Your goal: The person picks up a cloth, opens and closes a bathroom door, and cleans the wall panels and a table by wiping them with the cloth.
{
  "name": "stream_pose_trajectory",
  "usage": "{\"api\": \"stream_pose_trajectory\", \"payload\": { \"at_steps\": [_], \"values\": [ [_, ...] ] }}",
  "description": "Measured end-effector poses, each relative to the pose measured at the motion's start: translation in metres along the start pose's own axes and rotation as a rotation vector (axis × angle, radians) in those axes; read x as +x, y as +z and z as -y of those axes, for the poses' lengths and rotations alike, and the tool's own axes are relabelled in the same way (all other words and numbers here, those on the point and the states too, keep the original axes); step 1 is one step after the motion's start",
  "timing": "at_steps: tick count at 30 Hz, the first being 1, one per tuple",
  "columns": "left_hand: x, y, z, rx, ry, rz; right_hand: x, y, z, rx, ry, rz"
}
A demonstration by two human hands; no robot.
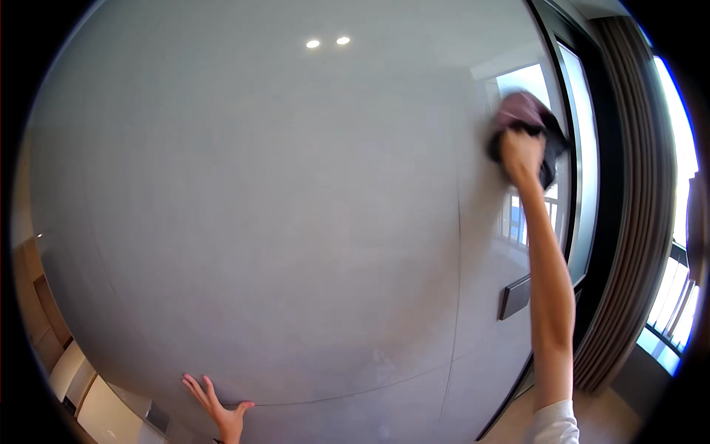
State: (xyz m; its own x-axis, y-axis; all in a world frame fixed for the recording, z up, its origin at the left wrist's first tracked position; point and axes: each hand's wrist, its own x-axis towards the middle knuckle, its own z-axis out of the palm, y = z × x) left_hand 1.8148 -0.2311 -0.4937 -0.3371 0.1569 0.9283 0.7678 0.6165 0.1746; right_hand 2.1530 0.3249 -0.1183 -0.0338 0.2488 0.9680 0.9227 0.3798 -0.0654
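Observation:
A large, glossy grey wall panel (296, 222) fills most of the view, with thin seams running along its right and lower parts. High on its right side, my right hand (523, 154) is closed on a cloth (521, 109), mauve and dark in colour and blurred by motion. The cloth appears to lie against the panel, near its right edge. Low on the left, my left hand (218, 411) has its fingers spread and seems to rest on the panel by the lower seam, holding nothing.
A dark switch plate (515, 297) sticks out of the panel below the cloth, partly behind my right forearm. To the right are a dark-framed glass door (582, 148), a brown curtain (632, 200) and a bright window. Pale furniture (107, 411) stands at lower left.

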Motion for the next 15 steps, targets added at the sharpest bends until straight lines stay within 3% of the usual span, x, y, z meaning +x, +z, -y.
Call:
{"api": "stream_pose_trajectory", "payload": {
  "at_steps": [2, 4, 5, 6, 9, 10, 12, 14, 15],
  "values": [
    [0.002, -0.006, -0.005, -0.007, -0.032, 0.026, 0.001, -0.074, 0.085, 0.192, -0.267, -0.25],
    [0.006, -0.009, -0.015, -0.019, -0.031, 0.025, 0.003, -0.121, 0.17, 0.647, -0.247, -0.692],
    [0.008, -0.011, -0.021, -0.039, -0.026, 0.023, -0.007, -0.152, 0.195, 0.856, -0.39, -0.453],
    [0.012, -0.008, -0.032, -0.033, -0.031, 0.03, -0.02, -0.16, 0.231, 0.958, -0.444, -0.6],
    [0.023, 0.005, -0.067, -0.134, 0.073, -0.056, -0.072, -0.177, 0.287, 1.06, -0.62, -0.519],
    [0.026, 0.009, -0.075, -0.129, 0.069, -0.054, -0.082, -0.181, 0.286, 1.136, -0.725, -0.149],
    [0.029, 0.017, -0.087, -0.06, 0.098, -0.003, -0.089, -0.156, 0.278, 1.441, -0.756, -0.05],
    [0.03, 0.026, -0.083, -0.03, 0.094, -0.013, -0.07, -0.14, 0.23, 1.392, -0.83, 0.107],
    [0.03, 0.027, -0.082, 0.002, 0.087, -0.026, -0.061, -0.127, 0.205, 1.359, -0.727, 0.042]
  ]
}}
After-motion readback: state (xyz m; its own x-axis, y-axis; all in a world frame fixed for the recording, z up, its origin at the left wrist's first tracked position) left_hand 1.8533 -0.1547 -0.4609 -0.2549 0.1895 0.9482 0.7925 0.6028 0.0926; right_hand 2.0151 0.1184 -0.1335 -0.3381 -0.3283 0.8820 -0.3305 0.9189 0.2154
